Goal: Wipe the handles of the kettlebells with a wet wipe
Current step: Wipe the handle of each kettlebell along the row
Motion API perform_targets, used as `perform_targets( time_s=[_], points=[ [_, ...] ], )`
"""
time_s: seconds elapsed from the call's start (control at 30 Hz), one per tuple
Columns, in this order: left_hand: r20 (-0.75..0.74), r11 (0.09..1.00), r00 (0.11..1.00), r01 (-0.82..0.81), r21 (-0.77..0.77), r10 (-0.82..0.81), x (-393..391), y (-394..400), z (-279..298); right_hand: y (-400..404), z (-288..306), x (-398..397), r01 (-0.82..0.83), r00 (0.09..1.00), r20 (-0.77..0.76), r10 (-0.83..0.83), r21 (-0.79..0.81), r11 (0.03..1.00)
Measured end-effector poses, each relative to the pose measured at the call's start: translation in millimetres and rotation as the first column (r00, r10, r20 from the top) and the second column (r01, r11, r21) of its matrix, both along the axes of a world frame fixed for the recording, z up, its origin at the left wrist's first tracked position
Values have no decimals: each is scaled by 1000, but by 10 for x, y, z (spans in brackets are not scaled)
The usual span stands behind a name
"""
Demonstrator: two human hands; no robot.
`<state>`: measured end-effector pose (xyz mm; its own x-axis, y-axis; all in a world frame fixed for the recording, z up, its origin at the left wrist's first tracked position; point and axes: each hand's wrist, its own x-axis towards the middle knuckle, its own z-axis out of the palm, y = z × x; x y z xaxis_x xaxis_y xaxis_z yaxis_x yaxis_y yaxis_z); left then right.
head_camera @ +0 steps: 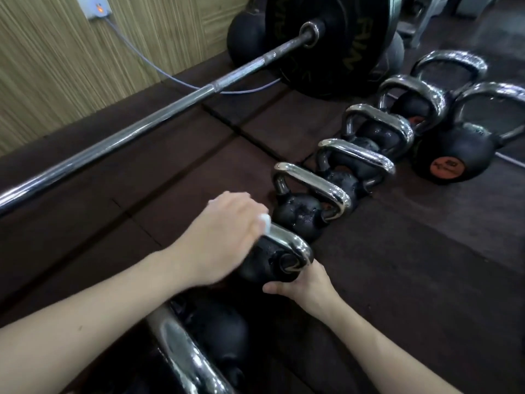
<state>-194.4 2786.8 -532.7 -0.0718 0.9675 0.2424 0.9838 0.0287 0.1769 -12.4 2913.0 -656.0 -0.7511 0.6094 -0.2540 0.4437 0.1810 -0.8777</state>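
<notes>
Both forearms are showing bare right up to the frame's lower edge, no sleeves appearing anywhere on them. The left hand is wearing no glove, ring or watch. The right hand is going just as bare, wrist uncovered too.

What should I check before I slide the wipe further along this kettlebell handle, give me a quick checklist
1. Wet wipe in the left hand: ok, a white corner shows under the fingers.
2. Wipe touching the chrome handle: ok.
3. Kettlebell steadied: ok, the right hand cups its body.
4. Rest of the handle free of fingers: ok, its right bend is bare.
5. Room beside the next kettlebell: cannot tell, the two sit very close.
6. Wipe still damp: cannot tell.
</notes>
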Motion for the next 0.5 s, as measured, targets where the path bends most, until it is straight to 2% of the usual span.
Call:
perform_targets(
  time_s=[0.03, 0.07, 0.17, 0.23, 0.3, 0.4, 0.5],
  points=[
    [-148, 997, 986, 77, -5, -77, 86, 11, -48, 6, 7, -6, 9, 1000, 10, -9, 14, 1000],
    [-192, 992, 974, 112, -53, -121, 161, 30, -101, 6, -8, -12, 10, 1000, 17, -11, 23, 1000],
    [-194, 953, 944, 230, -200, -268, 318, 79, -120, -35, 34, -24, -3, 998, 60, -1, 72, 997],
    [-234, 935, 910, 306, -182, -343, 246, 51, -92, -31, 22, -34, -11, 998, 64, 7, 66, 998],
    [-209, 931, 910, 331, -154, -358, 47, -12, -66, -11, 10, -45, 17, 997, 79, -19, 20, 1000],
    [-101, 973, 971, 207, -103, -218, -351, -149, -91, 5, 1, -46, 47, 992, 114, -46, -1, 999],
    [232, 986, 973, 52, -159, -14, -588, -226, -53, 0, 28, -50, 33, 986, 164, -29, -23, 999]
  ],
)
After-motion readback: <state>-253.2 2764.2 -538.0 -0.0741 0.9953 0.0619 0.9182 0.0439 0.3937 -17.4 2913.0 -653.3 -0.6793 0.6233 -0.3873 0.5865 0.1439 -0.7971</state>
